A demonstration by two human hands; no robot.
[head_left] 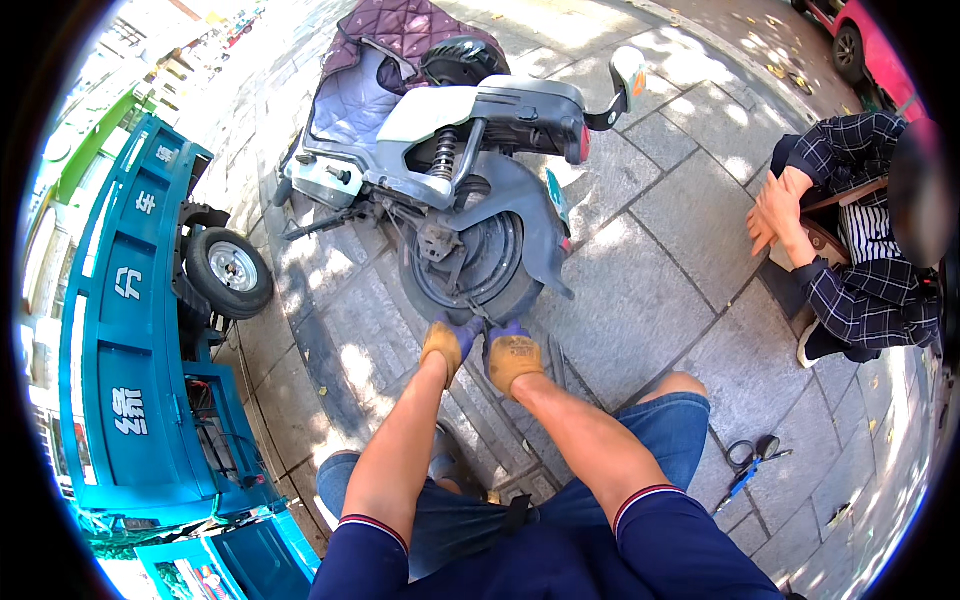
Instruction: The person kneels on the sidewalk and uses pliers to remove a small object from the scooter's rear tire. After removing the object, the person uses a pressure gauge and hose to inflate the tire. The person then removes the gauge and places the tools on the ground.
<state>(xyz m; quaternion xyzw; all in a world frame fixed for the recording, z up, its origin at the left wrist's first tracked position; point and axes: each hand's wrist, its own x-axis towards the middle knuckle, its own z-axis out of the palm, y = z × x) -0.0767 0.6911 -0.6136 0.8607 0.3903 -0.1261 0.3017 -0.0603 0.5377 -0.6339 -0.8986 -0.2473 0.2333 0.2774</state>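
An electric scooter [510, 105] lies tilted over on the paving in front of me, its rear wheel [470, 270] toward me. Both of my hands wear yellow-orange work gloves with purple fingers. At the near edge of the rear tyre, my left hand [452, 342] has its fingers closed. Close beside it, my right hand [512, 355] is also closed against the tyre edge. A thin greyish piece shows between the gloves at the rim, too small to name; the fingertips are partly hidden.
A teal cargo tricycle [120, 340] with a spare-looking wheel [230, 268] stands at left. At right a person [870, 230] sits with hands together. Blue-handled tools [742, 480] lie on the paving by my right knee. A quilted cover [350, 85] drapes the scooter's front; a red car [880, 50] is beyond.
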